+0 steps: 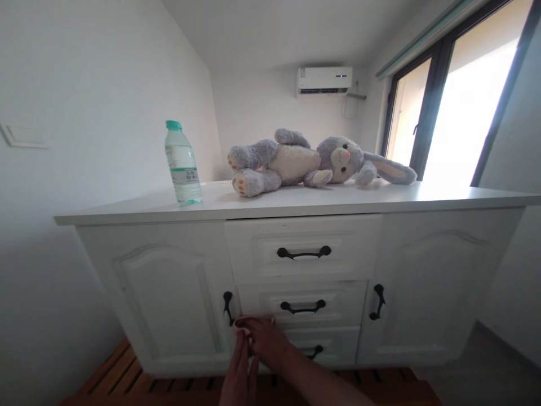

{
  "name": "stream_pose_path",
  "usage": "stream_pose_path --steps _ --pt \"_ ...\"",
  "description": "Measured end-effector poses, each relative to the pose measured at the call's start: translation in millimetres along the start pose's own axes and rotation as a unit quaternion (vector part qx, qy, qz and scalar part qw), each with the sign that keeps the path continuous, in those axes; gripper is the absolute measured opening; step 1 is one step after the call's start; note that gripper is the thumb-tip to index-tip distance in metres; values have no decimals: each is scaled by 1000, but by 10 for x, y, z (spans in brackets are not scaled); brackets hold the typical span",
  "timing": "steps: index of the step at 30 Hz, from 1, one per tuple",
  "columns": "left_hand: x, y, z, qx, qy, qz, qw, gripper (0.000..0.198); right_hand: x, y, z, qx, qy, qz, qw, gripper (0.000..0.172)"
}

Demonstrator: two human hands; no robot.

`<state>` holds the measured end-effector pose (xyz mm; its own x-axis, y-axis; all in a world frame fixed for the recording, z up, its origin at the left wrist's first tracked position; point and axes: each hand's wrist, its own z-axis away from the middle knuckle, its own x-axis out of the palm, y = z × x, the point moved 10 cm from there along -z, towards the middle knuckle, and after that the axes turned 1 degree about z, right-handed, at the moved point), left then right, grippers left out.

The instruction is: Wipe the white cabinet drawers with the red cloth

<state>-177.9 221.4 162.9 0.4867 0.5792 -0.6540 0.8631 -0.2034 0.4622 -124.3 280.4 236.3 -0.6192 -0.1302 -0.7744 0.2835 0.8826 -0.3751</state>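
A small pinkish cloth [240, 322] is bunched up in front of the white cabinet, just right of the left door's black handle [228, 308]. Reaching in from the right, my right hand [269, 341] has its fingers curled over the cloth. From below, my left hand [240, 369] meets it, fingers close together and fingertips at the cloth's lower edge. The two hands touch or overlap there, so part of the grip is hidden. My right forearm covers some of the bottom drawer [340, 345].
On the white cabinet top [139, 204] stand a water bottle [185, 163] with a green cap and a grey plush rabbit [296, 163] lying on its side. Black handles stick out from the drawers and the right door [435, 299]. Slatted wood [116, 369] lies beneath the cabinet.
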Motion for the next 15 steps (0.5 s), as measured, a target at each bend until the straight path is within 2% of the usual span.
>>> stream_pose_path --steps 2,4,6,8,11,13,15 --pt "-424 229 -243 -23 48 28 998 67 -308 -153 -183 -12 64 18 998 44" --pt "-738 542 -445 -6 95 45 994 68 -612 -291 -254 -37 118 88 988 45" --pt "-804 772 -583 14 102 54 993 64 -760 -380 -221 -74 118 164 977 46" --pt "-626 875 -673 12 64 60 996 57 -768 -352 -109 -96 73 219 968 44" --pt "-203 977 -770 -19 -15 72 997 53 -812 -129 121 -65 26 250 966 41" --pt "-4 1148 -850 -23 -45 86 995 55 -966 37 268 -21 33 251 967 40" --pt "131 1410 -941 -6 -66 103 992 58 -1200 181 421 23 48 246 968 39"
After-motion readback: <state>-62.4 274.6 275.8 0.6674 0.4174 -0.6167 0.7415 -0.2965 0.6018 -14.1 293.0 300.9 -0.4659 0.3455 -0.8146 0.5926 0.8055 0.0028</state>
